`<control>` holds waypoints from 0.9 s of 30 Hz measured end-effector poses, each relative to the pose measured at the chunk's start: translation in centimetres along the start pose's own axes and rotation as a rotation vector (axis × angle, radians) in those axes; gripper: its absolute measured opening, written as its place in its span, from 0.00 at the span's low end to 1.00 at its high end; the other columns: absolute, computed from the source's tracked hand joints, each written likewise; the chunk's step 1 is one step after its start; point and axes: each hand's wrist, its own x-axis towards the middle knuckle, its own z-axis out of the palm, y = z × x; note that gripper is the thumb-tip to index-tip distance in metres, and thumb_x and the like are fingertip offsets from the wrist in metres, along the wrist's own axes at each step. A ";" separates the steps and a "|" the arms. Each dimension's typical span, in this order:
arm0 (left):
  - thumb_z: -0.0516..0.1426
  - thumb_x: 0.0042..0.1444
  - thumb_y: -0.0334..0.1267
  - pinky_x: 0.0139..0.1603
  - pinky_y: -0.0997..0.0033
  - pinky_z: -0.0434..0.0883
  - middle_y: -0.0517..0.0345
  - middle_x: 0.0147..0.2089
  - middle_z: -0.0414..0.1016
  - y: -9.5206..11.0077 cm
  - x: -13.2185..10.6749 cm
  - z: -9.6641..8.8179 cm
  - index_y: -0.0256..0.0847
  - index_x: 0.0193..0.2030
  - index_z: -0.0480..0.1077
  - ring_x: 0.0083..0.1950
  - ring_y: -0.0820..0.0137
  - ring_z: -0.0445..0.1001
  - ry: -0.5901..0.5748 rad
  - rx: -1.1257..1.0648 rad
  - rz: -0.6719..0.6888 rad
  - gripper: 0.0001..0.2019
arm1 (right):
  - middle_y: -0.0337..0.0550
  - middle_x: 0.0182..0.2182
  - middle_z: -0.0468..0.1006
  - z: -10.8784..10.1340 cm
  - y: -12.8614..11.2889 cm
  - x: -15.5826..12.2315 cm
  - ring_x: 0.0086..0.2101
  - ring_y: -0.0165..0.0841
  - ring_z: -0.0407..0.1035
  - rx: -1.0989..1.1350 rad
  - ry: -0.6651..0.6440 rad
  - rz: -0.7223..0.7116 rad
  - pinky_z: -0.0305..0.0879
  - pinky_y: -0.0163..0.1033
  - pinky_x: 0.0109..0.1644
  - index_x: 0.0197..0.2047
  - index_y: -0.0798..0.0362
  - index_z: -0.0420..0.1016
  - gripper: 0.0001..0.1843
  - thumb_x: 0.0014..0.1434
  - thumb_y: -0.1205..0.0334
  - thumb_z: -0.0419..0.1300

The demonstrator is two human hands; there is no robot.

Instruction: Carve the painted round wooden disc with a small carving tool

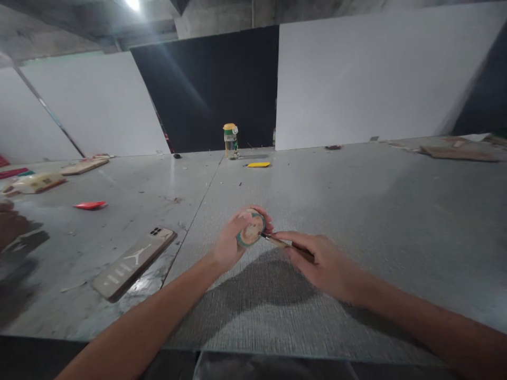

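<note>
My left hand (233, 237) is closed around a small round piece (252, 230) with a blue-green rim and a mottled tan and pinkish face, tilted up toward me. The thumb lies over its upper edge. In my right hand (317, 258) is a slim paintbrush (279, 242) with a wooden handle and a metal ferrule. Its dark tip meets the right side of the round face. Both hands are held above the grey table (380, 227), and their shadow falls beneath them. Fine detail on the round piece is blurred.
A phone (134, 263) in a case lies left of my left forearm. Beyond are a red pointed tool (90, 205), a yellow cutter (258, 165) and a yellow-lidded bottle (230, 141). Another person's hand (11, 224) shows at the left edge. Flat boards (459, 152) lie far right.
</note>
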 end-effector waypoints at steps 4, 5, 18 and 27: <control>0.53 0.57 0.45 0.48 0.61 0.66 0.50 0.39 0.73 0.0 -0.1 0.2 0.38 0.40 0.71 0.42 0.62 0.73 0.024 -0.096 -0.031 0.13 | 0.38 0.21 0.73 0.1 -0.1 0.0 0.19 0.28 0.60 -0.008 0.016 -0.007 0.55 0.31 0.23 0.57 0.54 0.71 0.20 0.65 0.62 0.49; 0.53 0.57 0.46 0.49 0.60 0.66 0.49 0.41 0.74 0.0 -0.1 0.3 0.38 0.40 0.71 0.44 0.61 0.73 0.028 -0.121 -0.045 0.13 | 0.38 0.21 0.73 0.2 -0.2 0.0 0.19 0.28 0.61 -0.011 0.021 -0.011 0.56 0.32 0.23 0.57 0.54 0.71 0.20 0.65 0.62 0.49; 0.50 0.61 0.47 0.55 0.61 0.63 0.47 0.55 0.72 0.2 -0.2 0.5 0.38 0.43 0.72 0.56 0.58 0.70 0.076 -0.294 -0.202 0.16 | 0.35 0.21 0.66 0.4 0.3 -0.1 0.22 0.28 0.61 0.179 0.011 0.044 0.56 0.33 0.25 0.55 0.54 0.70 0.17 0.65 0.62 0.49; 0.49 0.62 0.50 0.55 0.58 0.64 0.44 0.52 0.74 -0.2 -0.1 -0.1 0.40 0.53 0.67 0.54 0.59 0.72 0.096 -0.326 -0.262 0.20 | 0.34 0.22 0.64 0.6 0.6 0.1 0.22 0.28 0.59 0.267 0.010 0.073 0.57 0.34 0.26 0.56 0.54 0.69 0.18 0.65 0.62 0.50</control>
